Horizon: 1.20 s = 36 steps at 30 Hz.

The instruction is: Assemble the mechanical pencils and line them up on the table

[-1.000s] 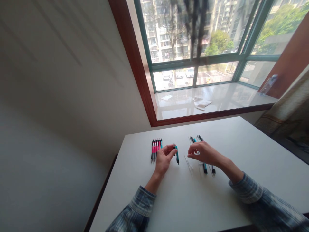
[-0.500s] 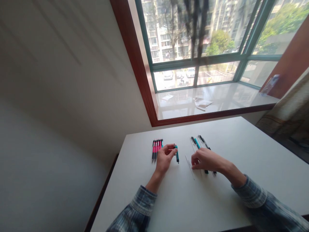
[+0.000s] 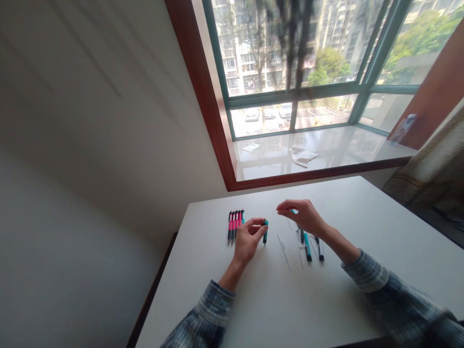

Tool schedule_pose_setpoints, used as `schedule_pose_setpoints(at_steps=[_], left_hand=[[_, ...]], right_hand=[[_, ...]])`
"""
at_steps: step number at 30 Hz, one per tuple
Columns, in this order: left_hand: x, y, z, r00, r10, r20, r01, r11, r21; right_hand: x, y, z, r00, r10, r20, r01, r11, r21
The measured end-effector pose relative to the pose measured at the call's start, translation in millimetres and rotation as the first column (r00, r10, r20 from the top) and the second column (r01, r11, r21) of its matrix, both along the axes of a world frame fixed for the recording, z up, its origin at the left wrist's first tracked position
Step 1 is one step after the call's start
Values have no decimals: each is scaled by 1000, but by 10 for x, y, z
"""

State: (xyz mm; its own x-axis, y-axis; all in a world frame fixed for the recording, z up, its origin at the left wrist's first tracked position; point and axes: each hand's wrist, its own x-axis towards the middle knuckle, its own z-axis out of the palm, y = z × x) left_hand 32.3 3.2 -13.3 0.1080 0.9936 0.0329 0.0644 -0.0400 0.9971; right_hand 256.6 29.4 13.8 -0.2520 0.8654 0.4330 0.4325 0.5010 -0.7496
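Observation:
My left hand (image 3: 247, 242) pinches a teal pen barrel (image 3: 265, 236) between thumb and fingertips, held upright just over the table. Its upper end is partly covered by the fingers. My right hand (image 3: 303, 215) is raised above the pen parts, thumb and index finger pressed together. Whatever sits at those fingertips is too small to name. Under and in front of it lie a teal barrel (image 3: 308, 249) with a black end, a black-and-clear pen part (image 3: 321, 250) and several thin white refills, one refill (image 3: 284, 252) apart on the left.
Left of my left hand, several pink-and-black pens (image 3: 234, 226) and a teal one lie in a row on the white table (image 3: 261, 309). Behind the table, a window sill (image 3: 268, 162) bears a cloth (image 3: 303, 156), a paper and a clear bottle (image 3: 403, 129).
My right hand has lifted from beside the loose refill and moved away toward the far side, uncovering the pen parts. The left hand keeps the teal barrel, now held a little straighter.

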Motion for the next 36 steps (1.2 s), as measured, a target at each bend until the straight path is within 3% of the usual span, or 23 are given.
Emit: schedule_pose_setpoints(at_steps=[3,7,13,20,24,28,31,36], left_hand=[[0,4,4,1000,-13,-11,13,1000,3],[17,2,10,998,-28,-55,30,999,43],[35,-5,-19,999,-44,-8,44,998,46],[6,24,-51,1000,-19,17,18,1000,25],[-46,48,3,992,119,39,-121,990,68],[-224,146,104,939,316,137,-334,932,140],[-488,310,163,848,464,256,-514,839,180],[-1000,540,165,735,534,418,-629,766,129]], right_hand=[[-131,-8,-133,993,-35,-111,38,999,24],[-270,-111,-298,980,3,-200,-2,1000,2],[-330,-144,-363,942,-7,-334,-23,996,-87],[-259,-111,-333,977,-47,-208,37,998,-51],[-107,13,-279,976,-137,-172,128,990,-60],[-48,174,-175,991,-108,-80,96,985,-143],[-141,318,-83,998,-17,61,28,983,-181],[-436,613,-27,926,48,374,24,982,-185]])
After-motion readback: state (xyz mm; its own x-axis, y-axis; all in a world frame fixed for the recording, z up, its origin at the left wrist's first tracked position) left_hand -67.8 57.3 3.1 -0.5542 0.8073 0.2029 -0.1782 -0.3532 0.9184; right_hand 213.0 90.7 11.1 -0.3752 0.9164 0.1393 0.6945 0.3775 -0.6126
